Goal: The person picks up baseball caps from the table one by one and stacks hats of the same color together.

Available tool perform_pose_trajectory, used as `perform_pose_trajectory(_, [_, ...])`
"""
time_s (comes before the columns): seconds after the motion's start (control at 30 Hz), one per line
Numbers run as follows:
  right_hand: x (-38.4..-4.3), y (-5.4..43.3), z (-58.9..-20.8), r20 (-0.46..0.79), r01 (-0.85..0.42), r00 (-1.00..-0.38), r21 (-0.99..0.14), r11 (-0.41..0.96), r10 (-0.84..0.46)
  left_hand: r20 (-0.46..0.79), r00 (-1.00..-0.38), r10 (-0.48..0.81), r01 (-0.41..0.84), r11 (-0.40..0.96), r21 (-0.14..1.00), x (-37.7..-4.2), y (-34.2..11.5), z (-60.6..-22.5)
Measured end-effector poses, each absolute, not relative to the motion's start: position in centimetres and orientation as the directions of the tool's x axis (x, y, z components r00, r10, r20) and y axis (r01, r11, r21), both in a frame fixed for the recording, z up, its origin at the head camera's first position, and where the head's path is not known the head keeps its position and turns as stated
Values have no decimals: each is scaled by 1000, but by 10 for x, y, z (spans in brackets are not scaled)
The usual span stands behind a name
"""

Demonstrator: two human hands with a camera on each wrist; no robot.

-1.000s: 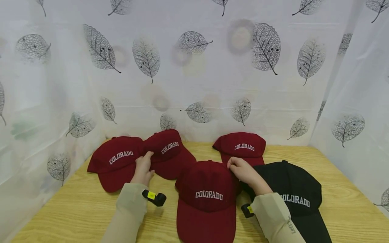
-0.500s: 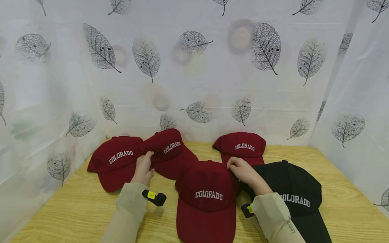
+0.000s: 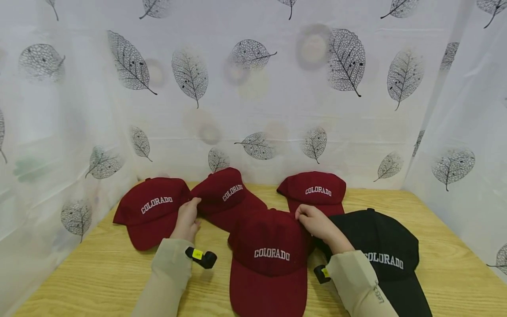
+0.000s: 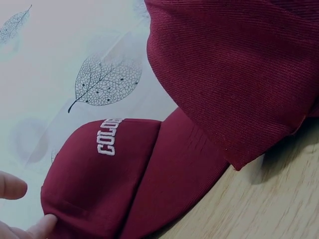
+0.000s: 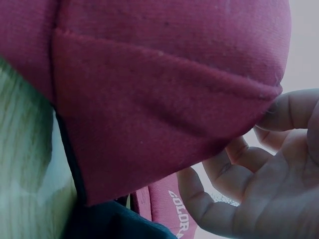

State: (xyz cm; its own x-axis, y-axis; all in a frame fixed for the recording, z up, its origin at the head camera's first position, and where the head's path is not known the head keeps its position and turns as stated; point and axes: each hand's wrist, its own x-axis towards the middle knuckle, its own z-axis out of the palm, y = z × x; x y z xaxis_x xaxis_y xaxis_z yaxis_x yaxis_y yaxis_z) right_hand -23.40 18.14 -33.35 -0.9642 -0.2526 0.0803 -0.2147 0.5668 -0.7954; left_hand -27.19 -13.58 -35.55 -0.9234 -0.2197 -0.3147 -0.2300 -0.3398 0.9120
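My left hand (image 3: 187, 216) reaches forward with its fingertips at the near left edge of a dark red baseball cap (image 3: 219, 193) lettered COLORADO. In the left wrist view, one fingertip (image 4: 46, 225) touches that cap and another finger stands apart from it. My right hand (image 3: 318, 223) pinches the upper right edge of the front red baseball cap (image 3: 269, 281). Its fingers (image 5: 224, 174) curl at the cap's lower edge in the right wrist view. The front cap overlaps the brim of the cap by my left hand.
Another red cap (image 3: 152, 211) lies at the left, close by my left hand. One more red cap (image 3: 317, 189) lies behind my right hand, and a black COLORADO cap (image 3: 380, 246) sits under my right forearm. Leaf-printed curtain (image 3: 253, 110) surrounds the wooden table (image 3: 99, 281).
The red cap at my left fingertips has slid and turned to the right, away from the leftmost cap. Both hands and the front cap have stayed nearly in place.
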Motion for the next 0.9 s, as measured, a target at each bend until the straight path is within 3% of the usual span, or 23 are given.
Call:
perform_pose_trajectory(0.23, [-235,181,-334,78,-217,-963,-793,569,-258,-296,-936,-191,-210,-374,904,-270,-136,-354])
perform_pose_trajectory(0.73, [-236,181,-335,84,-224,-962,-788,573,-261,-392,-919,-36,-343,-415,843,-275,-138,-358])
perform_pose_trajectory(0.9, [-235,181,-334,83,-226,-961,-787,575,-264,-361,-929,-82,-310,-361,879,-276,-136,-357])
